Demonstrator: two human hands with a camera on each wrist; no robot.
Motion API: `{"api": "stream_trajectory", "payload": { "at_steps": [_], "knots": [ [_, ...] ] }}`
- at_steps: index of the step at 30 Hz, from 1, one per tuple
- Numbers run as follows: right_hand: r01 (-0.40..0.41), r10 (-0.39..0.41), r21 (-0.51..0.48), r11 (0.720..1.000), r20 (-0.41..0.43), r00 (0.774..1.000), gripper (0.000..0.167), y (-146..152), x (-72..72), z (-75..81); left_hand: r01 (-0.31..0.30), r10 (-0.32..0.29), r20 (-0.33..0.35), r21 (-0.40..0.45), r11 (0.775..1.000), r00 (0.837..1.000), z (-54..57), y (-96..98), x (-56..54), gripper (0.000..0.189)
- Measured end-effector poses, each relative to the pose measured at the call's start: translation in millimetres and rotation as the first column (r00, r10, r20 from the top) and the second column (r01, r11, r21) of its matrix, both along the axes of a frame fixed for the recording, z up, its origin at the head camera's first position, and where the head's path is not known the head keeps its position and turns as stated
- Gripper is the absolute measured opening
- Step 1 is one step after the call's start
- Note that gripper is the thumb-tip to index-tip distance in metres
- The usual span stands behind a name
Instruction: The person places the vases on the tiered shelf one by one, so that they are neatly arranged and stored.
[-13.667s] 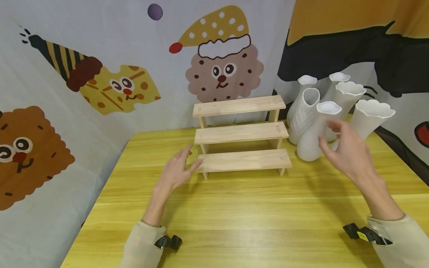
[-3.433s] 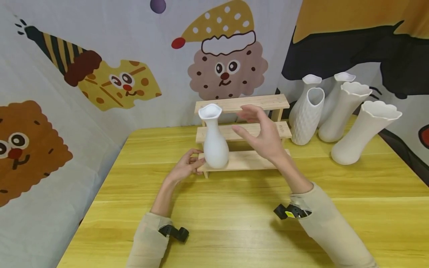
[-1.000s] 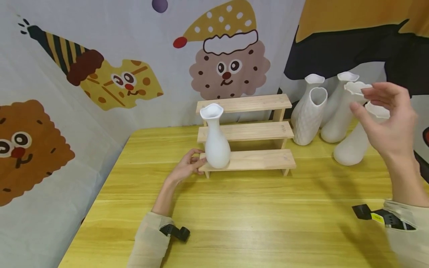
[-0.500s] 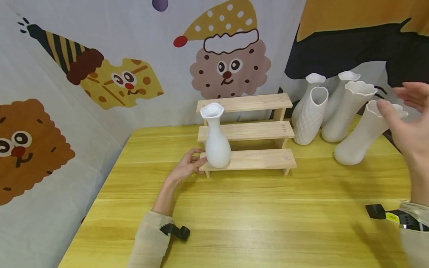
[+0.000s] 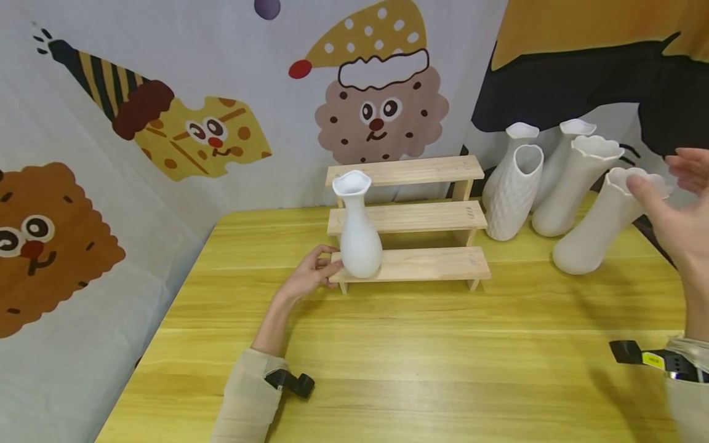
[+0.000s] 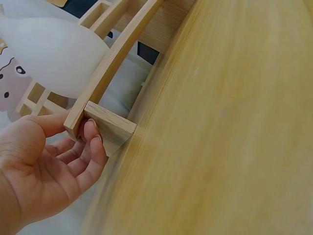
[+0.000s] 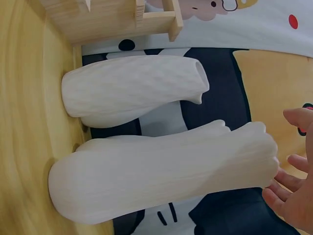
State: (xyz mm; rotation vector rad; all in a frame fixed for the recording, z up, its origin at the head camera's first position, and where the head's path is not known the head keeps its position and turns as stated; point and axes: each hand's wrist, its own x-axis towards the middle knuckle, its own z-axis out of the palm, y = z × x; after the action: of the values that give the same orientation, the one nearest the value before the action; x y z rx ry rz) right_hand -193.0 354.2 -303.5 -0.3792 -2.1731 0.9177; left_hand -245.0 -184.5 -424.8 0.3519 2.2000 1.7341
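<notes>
My left hand (image 5: 303, 277) pinches the left end of the lowest step of a three-step wooden display stand (image 5: 432, 263). In the left wrist view the thumb lies on top of the board and the curled fingers are under it, beside the leg (image 6: 110, 128). On that step's left end stands a smooth white vase (image 5: 360, 243) with a wavy rim, right by the thumb. My right hand (image 5: 684, 227) is at the far right, fingers spread and loosely bent. Its fingertips are right at the scalloped rim of the front white vase (image 7: 166, 176), with no grip round it.
Behind the front vase stand several more white vases, among them a diamond-textured one (image 5: 512, 197) and a scalloped one (image 5: 573, 184). They are close together beside the stand. A cartoon-printed cloth (image 5: 266, 117) hangs behind the wooden table (image 5: 388, 369).
Over the longer span, the smooth vase has gone from the right-hand group to the lowest step. In the last second my right hand moved right, to the front vase's rim. My left hand stays put.
</notes>
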Motion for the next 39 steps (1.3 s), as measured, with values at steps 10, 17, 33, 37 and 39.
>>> {"api": "stream_trajectory", "payload": {
  "at_steps": [10,17,33,37,39],
  "knots": [
    [-0.016,0.024,-0.066,0.998,0.125,0.992,0.069,-2.0,2.2,-4.8,0.003,-0.003,0.0,0.007,1.0,1.0,-2.6,-0.5,-0.8,0.048],
    [0.002,0.018,-0.097,0.995,0.199,0.98,0.075,1.8,-2.4,-13.4,0.002,-0.002,0.003,0.01,1.0,1.0,-1.5,-0.9,0.5,0.049],
    [-0.057,0.078,-0.091,0.994,0.26,0.962,0.081,9.1,-8.7,-34.4,-0.003,0.002,0.01,0.013,1.0,1.0,-1.1,-0.5,-0.4,0.048],
    [-0.06,0.085,-0.104,0.993,0.258,0.962,0.082,9.9,-10.3,-35.9,0.0,0.0,0.008,0.014,1.0,1.0,-0.5,-0.4,-0.7,0.048],
    [-0.057,0.083,-0.11,0.992,0.256,0.963,0.081,9.3,-10.7,-36.2,0.003,-0.003,0.005,0.013,1.0,1.0,-0.7,-0.7,-0.8,0.048]
  ]
}}
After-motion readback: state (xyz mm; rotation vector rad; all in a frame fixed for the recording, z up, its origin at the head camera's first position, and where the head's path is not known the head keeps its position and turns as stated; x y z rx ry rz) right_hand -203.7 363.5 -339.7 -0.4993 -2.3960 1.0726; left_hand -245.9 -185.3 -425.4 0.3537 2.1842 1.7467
